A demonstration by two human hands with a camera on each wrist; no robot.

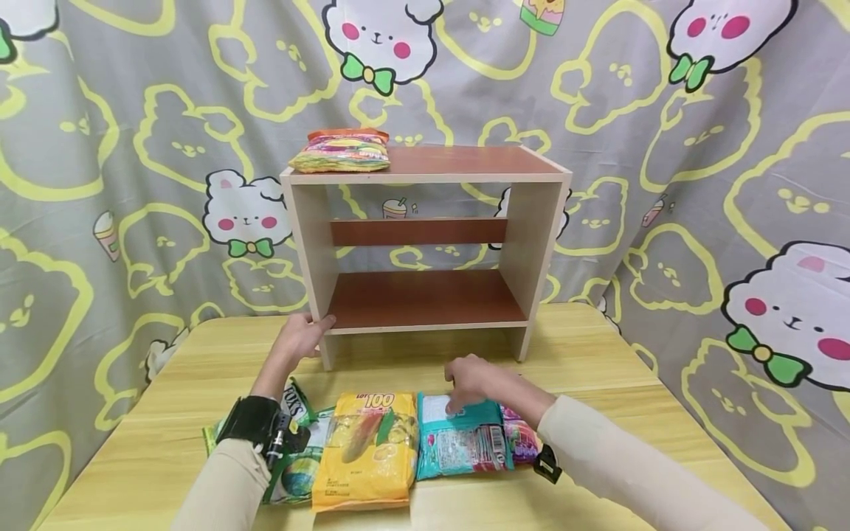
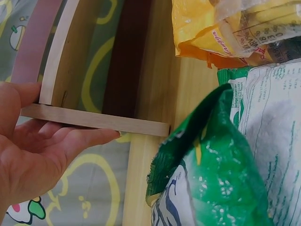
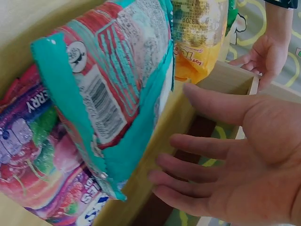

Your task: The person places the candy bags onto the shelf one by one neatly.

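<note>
My left hand (image 1: 300, 339) grips the left side panel of a small wooden shelf (image 1: 428, 178) at its lower board. In the left wrist view, the thumb lies inside and the fingers lie along the panel's outer face. My right hand (image 1: 473, 380) hovers over the top end of a teal candy bag (image 1: 463, 446). The right wrist view shows its fingers (image 3: 200, 167) spread loosely, apart from the bag and holding nothing. Left of the teal bag lies a yellow mango candy bag (image 1: 365, 464); to its right, a purple candy bag (image 1: 520, 435) is partly covered.
Green candy bags (image 1: 299, 476) lie at the left of the row, partly behind my left wrist. A colourful candy bag (image 1: 341, 151) sits on the shelf's top left. A patterned curtain (image 1: 166, 110) hangs behind the wooden table (image 1: 598, 369).
</note>
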